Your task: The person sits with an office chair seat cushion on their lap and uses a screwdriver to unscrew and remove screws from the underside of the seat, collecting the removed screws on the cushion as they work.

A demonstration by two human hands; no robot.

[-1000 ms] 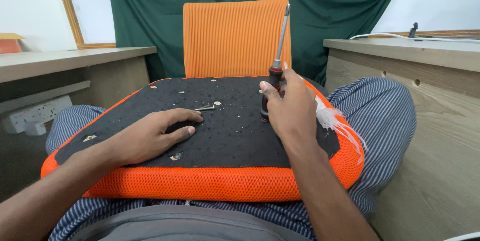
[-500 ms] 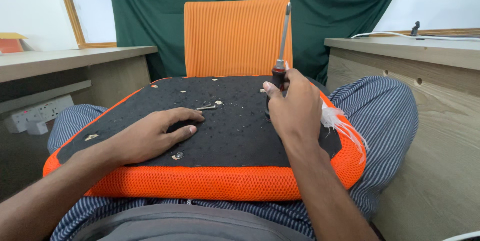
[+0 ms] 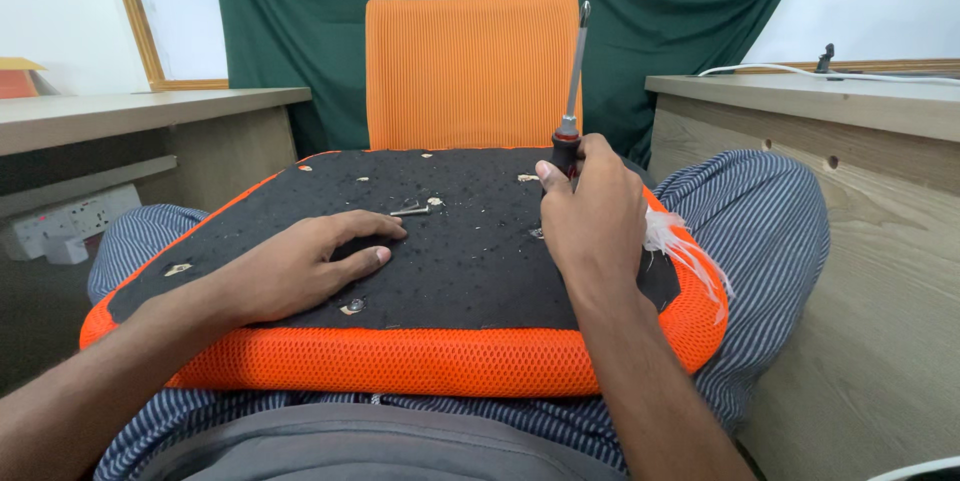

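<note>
1. One screwdriver [image 3: 572, 81] stands nearly upright, its long axis running from 6 o'clock up toward 12 o'clock with a slight lean to 1 o'clock; the metal shaft points up, and the dark handle with a red collar points down into the fist.
2. Both hands are well apart. The right hand [image 3: 590, 216] is clamped around the screwdriver handle, thumb pressed against its side, so the tool rises from the top of that hand at about 12 o'clock.
3. The left hand [image 3: 305, 266] lies flat, palm down and fingers loosely spread, gripping nothing, on the black underside of an orange seat cushion [image 3: 440, 361]; the screwdriver is at roughly 2 o'clock from it.
4. A small metal screw [image 3: 408, 209] rests on the black panel just past the left fingertips, at 1 o'clock.
5. The cushion sits across the person's lap, on striped trousers [image 3: 770, 211].
6. Beyond, at 12 o'clock, stands an orange chair back [image 3: 470, 71] before a dark green curtain [image 3: 680, 11]; a wooden table [image 3: 850, 121] flanks at 3 o'clock, another at 9 o'clock.
</note>
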